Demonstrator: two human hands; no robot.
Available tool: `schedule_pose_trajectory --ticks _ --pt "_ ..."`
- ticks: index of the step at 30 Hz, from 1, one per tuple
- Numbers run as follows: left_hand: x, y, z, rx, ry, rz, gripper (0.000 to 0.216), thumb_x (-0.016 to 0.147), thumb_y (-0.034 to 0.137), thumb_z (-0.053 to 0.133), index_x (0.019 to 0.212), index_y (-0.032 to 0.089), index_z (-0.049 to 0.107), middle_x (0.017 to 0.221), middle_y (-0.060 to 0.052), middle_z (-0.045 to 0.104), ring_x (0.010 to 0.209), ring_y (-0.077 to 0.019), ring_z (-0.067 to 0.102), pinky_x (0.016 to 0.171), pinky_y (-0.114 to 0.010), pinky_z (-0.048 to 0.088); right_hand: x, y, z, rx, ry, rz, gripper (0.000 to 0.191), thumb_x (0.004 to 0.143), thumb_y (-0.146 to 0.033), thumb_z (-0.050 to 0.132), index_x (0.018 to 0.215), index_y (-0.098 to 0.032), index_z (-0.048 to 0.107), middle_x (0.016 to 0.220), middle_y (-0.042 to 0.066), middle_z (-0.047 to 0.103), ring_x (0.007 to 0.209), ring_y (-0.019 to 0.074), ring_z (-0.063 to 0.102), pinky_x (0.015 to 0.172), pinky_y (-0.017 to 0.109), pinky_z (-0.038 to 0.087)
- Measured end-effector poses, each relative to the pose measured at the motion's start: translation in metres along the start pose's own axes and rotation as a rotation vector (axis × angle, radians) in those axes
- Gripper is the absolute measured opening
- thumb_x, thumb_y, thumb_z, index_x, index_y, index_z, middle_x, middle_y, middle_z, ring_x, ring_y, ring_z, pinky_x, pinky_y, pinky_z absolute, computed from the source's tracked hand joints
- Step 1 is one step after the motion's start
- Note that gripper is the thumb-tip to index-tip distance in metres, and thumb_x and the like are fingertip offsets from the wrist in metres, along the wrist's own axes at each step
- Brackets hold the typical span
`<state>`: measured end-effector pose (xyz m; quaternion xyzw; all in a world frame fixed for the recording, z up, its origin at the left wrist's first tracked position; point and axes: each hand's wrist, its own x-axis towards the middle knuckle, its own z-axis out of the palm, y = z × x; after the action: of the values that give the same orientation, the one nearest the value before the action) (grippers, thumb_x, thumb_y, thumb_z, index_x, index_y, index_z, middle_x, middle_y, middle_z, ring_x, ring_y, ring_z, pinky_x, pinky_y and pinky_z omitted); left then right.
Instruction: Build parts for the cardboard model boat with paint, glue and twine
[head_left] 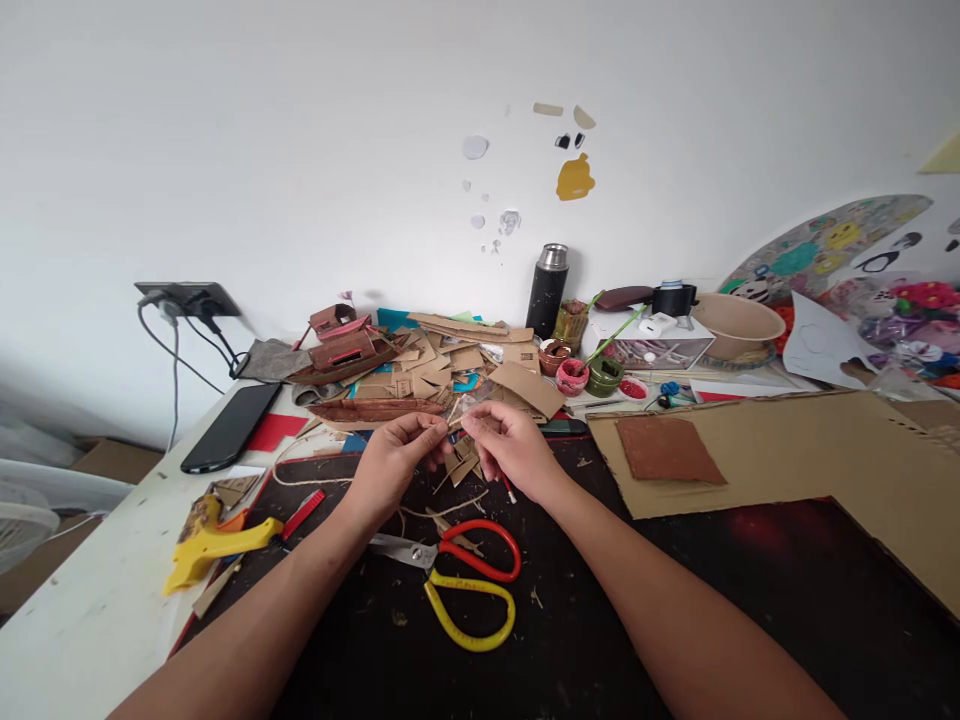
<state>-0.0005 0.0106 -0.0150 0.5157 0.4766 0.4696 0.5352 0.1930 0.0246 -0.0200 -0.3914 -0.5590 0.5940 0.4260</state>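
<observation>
My left hand (396,455) and my right hand (508,447) meet over the dark mat (570,620), fingertips pinched together on a thin piece of twine (452,421) held between them. More twine (442,508) trails down onto the mat below the hands. Red-and-yellow scissors (465,575) lie just in front of my hands. Behind them is a heap of cardboard scraps (442,375) and a long brown cardboard boat hull (375,410).
A yellow glue gun (214,545), a red cutter (301,514) and a black phone (231,427) lie at the left. A large cardboard sheet (787,460) with a brown square (667,450) fills the right. Paint pots (574,375), a black flask (547,290) and a bowl (739,322) stand at the back.
</observation>
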Motion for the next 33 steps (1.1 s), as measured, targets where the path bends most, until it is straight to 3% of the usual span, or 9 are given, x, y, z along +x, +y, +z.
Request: schedule_pose_trajectory --ticks 12,27,30,33 --pt "-0.0039 0.0041 0.0061 0.045 -0.088 -0.052 0.048 0.079 0.065 0.085 0.084 0.019 0.072 0.073 -0.005 0.076 0.061 -0.0154 0.063 0.058 -0.026 0.051 0.0021 0.0054 0.0006 -0.035 0.019 -0.035 0.038 0.092 -0.058 0.068 0.092 -0.020 0.066 0.046 -0.009 0.053 0.035 0.0114 0.048 0.038 0.021 0.036" --pt "-0.0048 0.0029 0.0047 0.069 -0.172 -0.060 0.047 0.082 0.064 0.083 0.079 0.019 0.072 0.074 -0.004 0.075 0.062 -0.0149 0.061 0.061 -0.027 0.051 -0.0005 0.0041 0.0032 0.028 -0.014 0.028 0.041 0.088 -0.061 0.074 0.095 -0.021 0.064 0.048 -0.011 0.052 0.035 0.0114 0.049 0.038 0.022 0.038" --pt "-0.0044 0.0046 0.0024 0.059 -0.105 -0.011 0.046 0.086 0.064 0.080 0.084 0.019 0.076 0.074 -0.003 0.071 0.066 -0.0148 0.060 0.063 -0.026 0.049 -0.0017 0.0018 0.0034 0.062 -0.024 0.037 0.042 0.087 -0.061 0.076 0.094 -0.021 0.064 0.046 -0.013 0.046 0.034 0.0113 0.049 0.038 0.022 0.036" --pt "-0.0025 0.0044 -0.0010 0.008 0.013 0.034 0.046 0.082 0.060 0.087 0.105 0.020 0.082 0.087 -0.004 0.074 0.072 -0.0157 0.061 0.064 -0.027 0.049 -0.0040 -0.0013 0.0040 0.052 -0.078 0.044 0.038 0.088 -0.058 0.075 0.092 -0.021 0.064 0.045 -0.013 0.044 0.035 0.0108 0.048 0.039 0.021 0.036"
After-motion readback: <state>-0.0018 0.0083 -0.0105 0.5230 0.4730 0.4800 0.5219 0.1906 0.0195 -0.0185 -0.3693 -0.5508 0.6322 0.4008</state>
